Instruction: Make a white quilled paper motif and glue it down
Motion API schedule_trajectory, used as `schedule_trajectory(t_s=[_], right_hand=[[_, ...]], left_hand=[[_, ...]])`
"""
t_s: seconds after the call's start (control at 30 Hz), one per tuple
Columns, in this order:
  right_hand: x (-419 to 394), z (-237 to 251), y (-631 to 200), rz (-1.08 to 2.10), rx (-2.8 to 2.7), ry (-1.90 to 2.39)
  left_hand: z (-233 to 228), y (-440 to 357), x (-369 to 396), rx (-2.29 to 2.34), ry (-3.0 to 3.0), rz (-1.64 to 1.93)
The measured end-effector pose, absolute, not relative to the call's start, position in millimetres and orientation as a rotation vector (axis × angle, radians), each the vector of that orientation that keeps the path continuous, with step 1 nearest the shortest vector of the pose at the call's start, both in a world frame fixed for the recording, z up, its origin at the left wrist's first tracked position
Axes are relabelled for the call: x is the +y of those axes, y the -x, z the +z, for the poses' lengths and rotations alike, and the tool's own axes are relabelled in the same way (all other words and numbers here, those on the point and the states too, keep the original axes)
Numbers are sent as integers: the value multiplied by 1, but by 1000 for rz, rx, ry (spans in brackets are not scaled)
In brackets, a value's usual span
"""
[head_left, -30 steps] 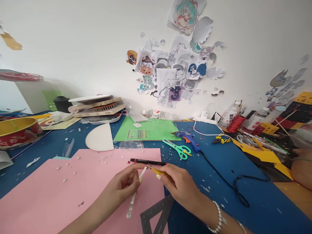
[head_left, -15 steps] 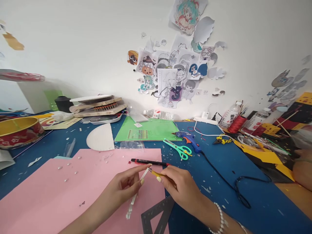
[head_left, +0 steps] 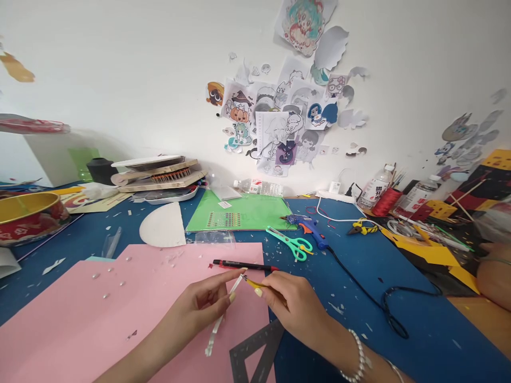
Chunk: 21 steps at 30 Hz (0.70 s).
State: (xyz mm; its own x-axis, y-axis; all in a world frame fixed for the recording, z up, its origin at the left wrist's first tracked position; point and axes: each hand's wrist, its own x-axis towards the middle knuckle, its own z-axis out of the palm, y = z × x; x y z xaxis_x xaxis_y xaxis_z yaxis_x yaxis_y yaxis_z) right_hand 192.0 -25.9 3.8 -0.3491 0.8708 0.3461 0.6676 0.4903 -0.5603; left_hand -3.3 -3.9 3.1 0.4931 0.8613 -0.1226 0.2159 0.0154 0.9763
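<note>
The fingers of the left hand [head_left: 207,306] are pinched on a narrow white strip [head_left: 215,330], which slants between them: its top end reaches the extended fingertip, and its ruffled lower end hangs below the thumb. The fingers of the right hand [head_left: 299,303] are closed around a slim yellow tool [head_left: 254,283], its tip pointing left at the strip's top end; I cannot tell whether the 2 touch.

Below both hands' fingers lies a pink sheet [head_left: 75,314] on the blue desk [head_left: 343,287]. Just beyond the fingertips, a black and red pen [head_left: 239,264] crosses the sheet's right edge. Nearer the person than the fingers, a dark set square [head_left: 250,344] overlaps that same edge. Well to the left of the left fingers, 5 pale beads [head_left: 106,296] sit on the sheet.

Beyond the right fingers and slightly right are green-handled scissors [head_left: 296,247], with a blue glue gun [head_left: 315,234] just beside them. Farther beyond the fingers lies a green packet [head_left: 259,213].
</note>
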Motion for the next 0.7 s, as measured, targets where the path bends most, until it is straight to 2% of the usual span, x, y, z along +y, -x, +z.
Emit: schedule_trajectory(t_s=[0.7], right_hand=[[-24,15,-199,618,-2227,1233]], left_hand=[[7,3,-7,1003,-1464,615]])
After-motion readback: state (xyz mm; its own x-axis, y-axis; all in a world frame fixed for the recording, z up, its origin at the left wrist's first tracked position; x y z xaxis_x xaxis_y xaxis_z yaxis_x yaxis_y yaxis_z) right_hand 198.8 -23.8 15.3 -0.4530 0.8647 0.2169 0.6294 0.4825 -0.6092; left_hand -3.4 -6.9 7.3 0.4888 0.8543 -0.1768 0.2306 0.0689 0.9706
